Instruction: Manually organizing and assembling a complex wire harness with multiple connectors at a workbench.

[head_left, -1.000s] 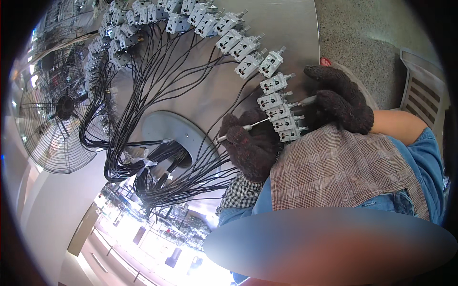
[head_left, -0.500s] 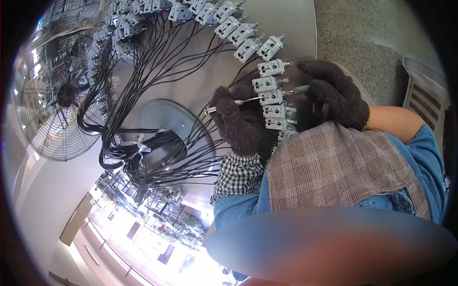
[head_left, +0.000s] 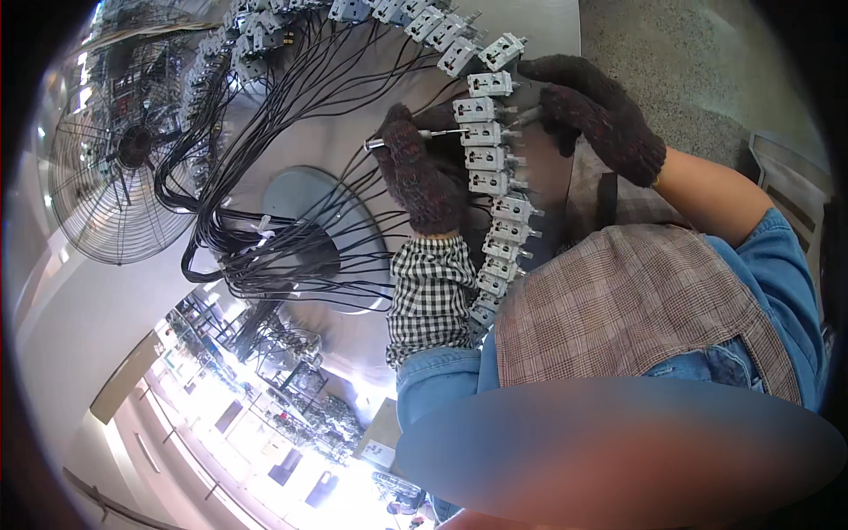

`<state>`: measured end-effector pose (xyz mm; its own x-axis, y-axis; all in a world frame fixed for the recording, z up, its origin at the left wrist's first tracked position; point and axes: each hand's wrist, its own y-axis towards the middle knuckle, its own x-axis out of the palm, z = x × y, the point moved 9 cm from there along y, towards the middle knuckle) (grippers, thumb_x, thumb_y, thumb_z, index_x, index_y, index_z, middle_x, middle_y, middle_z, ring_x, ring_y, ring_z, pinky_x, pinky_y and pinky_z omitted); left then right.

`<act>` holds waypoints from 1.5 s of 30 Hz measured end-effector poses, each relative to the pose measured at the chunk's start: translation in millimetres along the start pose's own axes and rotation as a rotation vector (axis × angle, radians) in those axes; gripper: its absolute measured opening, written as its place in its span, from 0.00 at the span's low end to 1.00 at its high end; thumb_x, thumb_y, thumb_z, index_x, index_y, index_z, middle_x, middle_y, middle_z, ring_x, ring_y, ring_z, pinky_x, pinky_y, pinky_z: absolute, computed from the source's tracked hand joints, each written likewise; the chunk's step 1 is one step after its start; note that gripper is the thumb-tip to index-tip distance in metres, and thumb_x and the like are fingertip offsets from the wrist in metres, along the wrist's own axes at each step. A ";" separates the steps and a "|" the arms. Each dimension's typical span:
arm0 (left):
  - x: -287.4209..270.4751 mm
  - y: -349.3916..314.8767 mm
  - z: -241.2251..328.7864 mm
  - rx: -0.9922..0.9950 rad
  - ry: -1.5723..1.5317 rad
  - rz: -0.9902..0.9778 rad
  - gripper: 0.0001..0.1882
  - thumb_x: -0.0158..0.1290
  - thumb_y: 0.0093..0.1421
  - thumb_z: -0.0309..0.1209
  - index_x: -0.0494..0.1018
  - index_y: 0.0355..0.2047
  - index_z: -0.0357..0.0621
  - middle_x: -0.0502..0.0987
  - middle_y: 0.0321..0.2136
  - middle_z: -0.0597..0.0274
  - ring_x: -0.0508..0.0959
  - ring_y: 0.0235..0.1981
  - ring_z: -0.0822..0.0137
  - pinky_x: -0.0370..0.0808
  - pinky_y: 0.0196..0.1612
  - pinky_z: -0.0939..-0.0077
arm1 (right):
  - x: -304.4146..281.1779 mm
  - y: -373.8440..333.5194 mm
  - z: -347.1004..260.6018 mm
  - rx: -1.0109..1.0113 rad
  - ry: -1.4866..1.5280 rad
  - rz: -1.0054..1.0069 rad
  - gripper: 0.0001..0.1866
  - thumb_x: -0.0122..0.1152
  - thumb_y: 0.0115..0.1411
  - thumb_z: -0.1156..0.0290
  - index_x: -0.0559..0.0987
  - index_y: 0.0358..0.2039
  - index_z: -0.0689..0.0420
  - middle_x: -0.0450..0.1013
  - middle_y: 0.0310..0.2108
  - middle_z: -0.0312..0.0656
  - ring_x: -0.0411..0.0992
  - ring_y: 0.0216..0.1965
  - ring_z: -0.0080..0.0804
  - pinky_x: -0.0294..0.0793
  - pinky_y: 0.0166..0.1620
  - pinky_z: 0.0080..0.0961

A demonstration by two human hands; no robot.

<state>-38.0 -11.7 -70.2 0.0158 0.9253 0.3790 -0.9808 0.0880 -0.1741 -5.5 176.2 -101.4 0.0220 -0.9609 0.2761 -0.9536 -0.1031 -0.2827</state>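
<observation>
A row of grey plastic connector blocks (head_left: 487, 182), each with small openings in its face and metal pins on its right side, runs past my body along the round metal table. My left hand (head_left: 417, 172), in a dark knitted glove, is closed round a slim screwdriver-like tool (head_left: 442, 132). Its thin tip meets the left side of one block (head_left: 481, 133). On the row's other side my gloved right hand (head_left: 601, 119) pinches a short grey rod-like piece (head_left: 528, 116) pointing at the same block's pins. Its fingertips are partly hidden.
Black cables (head_left: 212, 212) fan out from a tied bundle over a round grey disc (head_left: 367, 238) to the blocks. More blocks (head_left: 424, 22) line the table's far edge. A wire-cage fan (head_left: 124, 194) stands at left, a slatted chair (head_left: 786, 177) at right.
Both hands and the row have shifted away from my body, upward in the picture. More blocks now show beside my left forearm. The tool's tip stays at the same block; the view has shifted slightly.
</observation>
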 end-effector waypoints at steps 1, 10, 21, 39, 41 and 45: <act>5.3 1.9 1.4 0.015 0.044 -0.076 0.20 0.39 0.66 0.43 0.65 0.45 0.37 0.75 0.39 0.45 0.79 0.37 0.58 0.80 0.37 0.69 | 1.3 2.6 -3.4 0.002 -0.027 -0.040 0.18 0.50 0.65 0.63 0.70 0.53 0.54 0.71 0.28 0.37 0.69 0.26 0.21 0.71 0.28 0.18; 8.0 8.2 -14.4 0.069 -0.099 0.297 0.18 0.45 0.64 0.43 0.65 0.46 0.42 0.74 0.34 0.55 0.76 0.32 0.66 0.75 0.35 0.74 | -27.7 4.7 -15.1 -0.124 0.011 0.081 0.17 0.52 0.64 0.64 0.71 0.51 0.55 0.71 0.29 0.36 0.70 0.28 0.19 0.73 0.28 0.18; 50.1 -16.4 -22.5 -0.359 -0.312 -0.008 0.37 0.34 0.63 0.57 0.62 0.53 0.30 0.71 0.48 0.45 0.73 0.47 0.55 0.73 0.48 0.60 | -22.7 -29.2 -26.2 -0.532 -0.141 0.127 0.16 0.50 0.64 0.69 0.70 0.52 0.56 0.73 0.35 0.39 0.73 0.33 0.22 0.75 0.35 0.21; 46.4 -18.4 -35.6 -0.448 -0.470 0.068 0.39 0.41 0.61 0.55 0.58 0.57 0.30 0.68 0.51 0.46 0.71 0.50 0.55 0.71 0.52 0.61 | -29.3 -8.3 -30.1 -0.298 -0.308 0.059 0.19 0.53 0.63 0.67 0.70 0.54 0.57 0.73 0.35 0.40 0.72 0.32 0.22 0.75 0.37 0.22; 40.2 -19.9 -38.0 -0.450 -0.476 0.143 0.38 0.41 0.61 0.54 0.59 0.57 0.29 0.68 0.51 0.46 0.71 0.49 0.56 0.71 0.52 0.61 | -27.9 -5.3 -22.6 -0.199 -0.159 -0.023 0.20 0.53 0.63 0.67 0.70 0.54 0.56 0.74 0.37 0.41 0.72 0.32 0.23 0.75 0.38 0.22; 40.5 -16.3 -36.6 -0.426 -0.551 0.090 0.37 0.41 0.62 0.53 0.60 0.56 0.29 0.68 0.52 0.46 0.72 0.49 0.55 0.71 0.52 0.61 | -25.6 0.0 -5.4 0.093 -0.120 -0.042 0.19 0.52 0.63 0.67 0.70 0.54 0.57 0.74 0.36 0.42 0.72 0.29 0.21 0.75 0.34 0.21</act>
<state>-14.3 37.8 -85.4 -0.2731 0.6240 0.7322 -0.8104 0.2609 -0.5246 -7.7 202.2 -103.5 0.1018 -0.9785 0.1796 -0.9193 -0.1615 -0.3588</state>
